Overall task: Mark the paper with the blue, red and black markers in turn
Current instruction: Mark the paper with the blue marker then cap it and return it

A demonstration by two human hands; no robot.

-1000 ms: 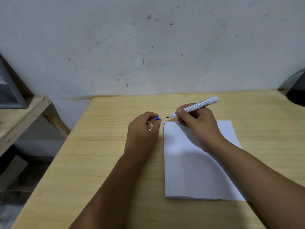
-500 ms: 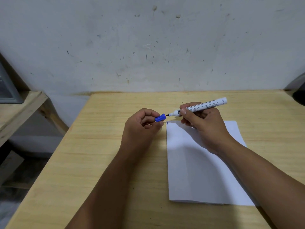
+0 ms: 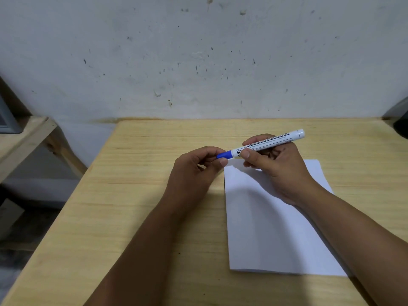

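A white sheet of paper [image 3: 265, 228] lies on the wooden table [image 3: 136, 206], right of centre. Above its far left corner my right hand [image 3: 276, 166] grips the white barrel of the blue marker [image 3: 276, 140], which lies nearly level and points left. The blue cap [image 3: 224, 155] now sits over the marker's tip, pinched between the thumb and fingers of my left hand [image 3: 194, 171]. Both hands hover just above the table. The red and black markers are not in view.
A stained white wall rises behind the table. A wooden shelf [image 3: 22, 142] with a grey box on it stands to the left, with a gap down to the floor. A dark object [image 3: 400, 122] sits at the table's far right corner.
The cap was held apart from the bare tip; my left hand has brought it to the right onto the marker's tip. My right hand has lifted the marker slightly off the paper.
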